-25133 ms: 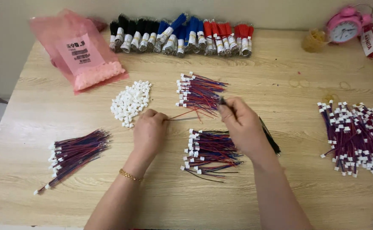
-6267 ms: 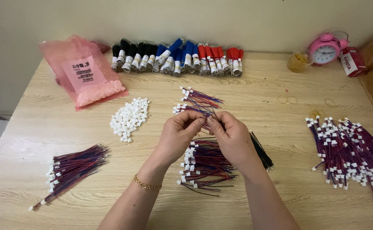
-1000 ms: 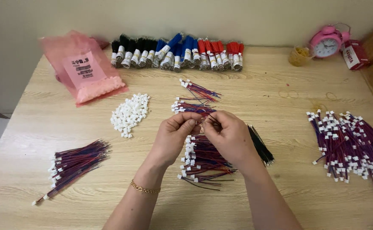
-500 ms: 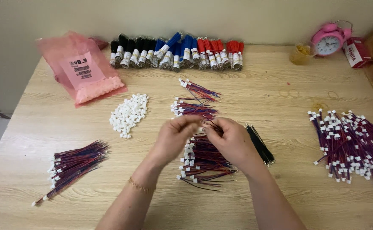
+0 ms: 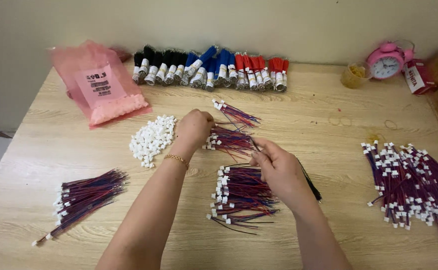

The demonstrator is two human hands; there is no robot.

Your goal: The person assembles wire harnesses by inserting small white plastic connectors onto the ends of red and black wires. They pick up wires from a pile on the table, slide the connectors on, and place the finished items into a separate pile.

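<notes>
Left hand (image 5: pixel 195 125) is curled over the near end of a small bundle of red and blue wires (image 5: pixel 227 140), just right of the pile of white connectors (image 5: pixel 153 138). Knuckles face the camera, so the fingertips are hidden and honestly I can't tell if it's pinching a connector, a wire, or nothing.

Right hand (image 5: pixel 278 169) sits over the top right corner of the bigger wire bundle (image 5: pixel 241 192) near the middle of the counter (image 5: pixel 304 107). Thumb and forefinger are pressed together like a pinch, but whatever's between them is too small to make out. It also covers most of a black bundle (image 5: pixel 311 182), only the end pokes out on the right.

Another small wire bundle (image 5: pixel 234 114) lies just beyond the left hand. Loose wires (image 5: pixel 86 197) lie far left, a big finished-looking heap (image 5: pixel 414 185) runs off the right edge. Along the back: a pink bag (image 5: pixel 101 85), rolls of black, blue and red wire (image 5: pixel 211 70), a pink alarm clock (image 5: pixel 385 61).
</notes>
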